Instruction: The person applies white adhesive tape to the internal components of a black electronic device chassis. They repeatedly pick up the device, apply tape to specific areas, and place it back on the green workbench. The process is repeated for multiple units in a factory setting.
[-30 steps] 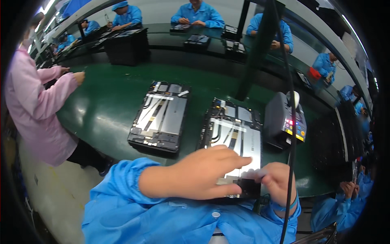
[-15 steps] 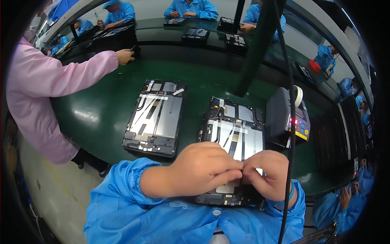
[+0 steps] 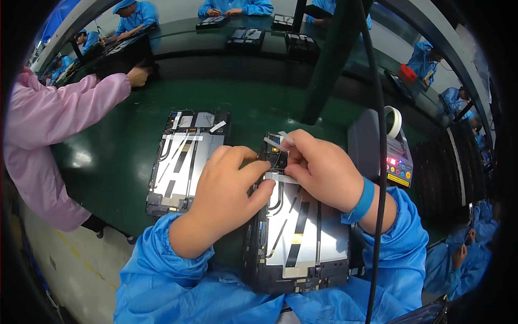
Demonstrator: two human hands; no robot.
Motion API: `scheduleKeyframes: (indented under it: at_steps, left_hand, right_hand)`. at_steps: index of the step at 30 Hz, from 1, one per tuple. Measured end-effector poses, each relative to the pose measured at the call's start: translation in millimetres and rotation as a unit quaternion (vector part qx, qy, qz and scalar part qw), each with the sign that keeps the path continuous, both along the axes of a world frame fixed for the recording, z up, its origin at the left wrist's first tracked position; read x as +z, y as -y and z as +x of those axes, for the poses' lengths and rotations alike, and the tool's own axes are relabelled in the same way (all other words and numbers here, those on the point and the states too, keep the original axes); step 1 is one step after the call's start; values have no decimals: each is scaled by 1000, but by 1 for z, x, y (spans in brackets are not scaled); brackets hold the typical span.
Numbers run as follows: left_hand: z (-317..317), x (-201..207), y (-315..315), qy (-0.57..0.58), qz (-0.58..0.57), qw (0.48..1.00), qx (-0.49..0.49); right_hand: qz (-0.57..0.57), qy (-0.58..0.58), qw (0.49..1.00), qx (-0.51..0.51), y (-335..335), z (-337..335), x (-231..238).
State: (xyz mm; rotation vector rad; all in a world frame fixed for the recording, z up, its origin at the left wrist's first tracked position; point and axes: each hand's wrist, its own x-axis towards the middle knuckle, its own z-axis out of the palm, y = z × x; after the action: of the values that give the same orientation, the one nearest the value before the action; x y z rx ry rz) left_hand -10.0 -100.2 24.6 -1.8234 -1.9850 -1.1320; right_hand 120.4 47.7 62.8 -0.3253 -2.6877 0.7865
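An opened tablet (image 3: 337, 229) lies in front of me, showing its silver battery packs, black ribbon cables and circuit boards. Over its far left part, my left hand (image 3: 224, 189) has its fingers bent and apart, thumb and forefinger near the edge. Across from it, my right hand (image 3: 321, 167), with a blue wristband (image 3: 360, 202), is closed in a pinch above the far end. Pale tape strips (image 3: 274, 143) stick up by its fingertips; whether they are in the pinch is hidden. Another strip (image 3: 286, 179) lies across the tablet, just below the thumb.
A second opened tablet (image 3: 172, 186) lies to the left. On the right stands a grey tape dispenser (image 3: 369, 140) with a tape roll (image 3: 394, 123). A black cable (image 3: 381, 162) hangs before me, and a dark post (image 3: 332, 70) rises behind. A pink-sleeved person (image 3: 70, 116) reaches in from the left.
My hands have left their joined pinch over the tablet's near half and moved to its far end, now apart. My left fingers have spread. The view has shifted slightly.
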Motion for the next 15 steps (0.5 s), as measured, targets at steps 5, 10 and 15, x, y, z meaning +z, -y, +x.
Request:
scheduleKeyframes:
  at_steps: [5, 10, 15]
  left_hand:
    - [0, -2, 2, -31, -8, 999, -12]
    - [0, -3, 4, -4, -51, 998, -21]
    - [-3, -7, 3, 15, -21, 999, -22]
  right_hand:
    - [56, -57, 994, 70, -14, -23, 1]
    - [72, -22, 994, 77, -22, -34, -10]
    - [0, 74, 997, -13, -16, -27, -1]
